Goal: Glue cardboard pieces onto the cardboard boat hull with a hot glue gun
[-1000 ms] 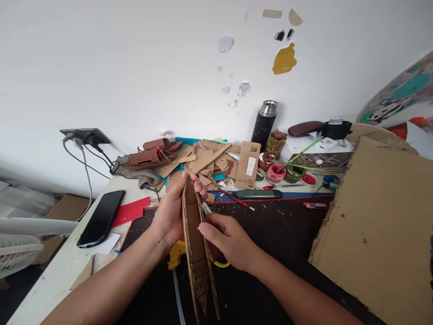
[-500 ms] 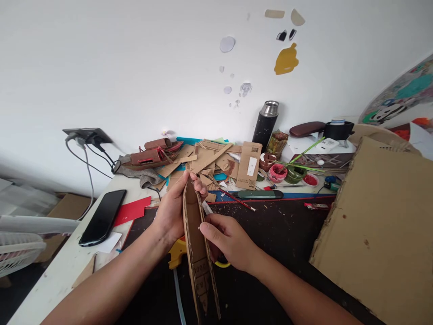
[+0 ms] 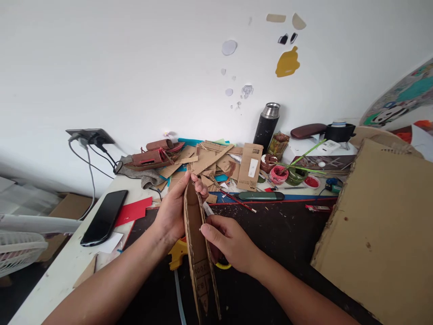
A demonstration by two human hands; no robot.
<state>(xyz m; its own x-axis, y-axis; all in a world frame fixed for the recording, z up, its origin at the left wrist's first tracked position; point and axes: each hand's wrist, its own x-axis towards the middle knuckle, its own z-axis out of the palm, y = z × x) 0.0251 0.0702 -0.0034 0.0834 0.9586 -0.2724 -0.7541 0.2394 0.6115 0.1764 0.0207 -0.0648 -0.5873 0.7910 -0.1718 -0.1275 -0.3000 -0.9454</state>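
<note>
A long, narrow cardboard boat hull stands on edge above the dark cutting mat, its pointed bow away from me. My left hand is wrapped round the bow end, thumb and fingers pinching the tip. My right hand presses its thumb and fingers against the hull's right wall near the middle. A white stick-like thing shows between my hands. A yellow tool lies under the hull, mostly hidden.
Cardboard scraps and a brown model boat pile at the back. A black flask, paint pots, a green utility knife stand behind. A large cardboard sheet fills the right; a phone lies left.
My hands and the hull have stayed nearly still; the view has shifted slightly downward and to the right.
</note>
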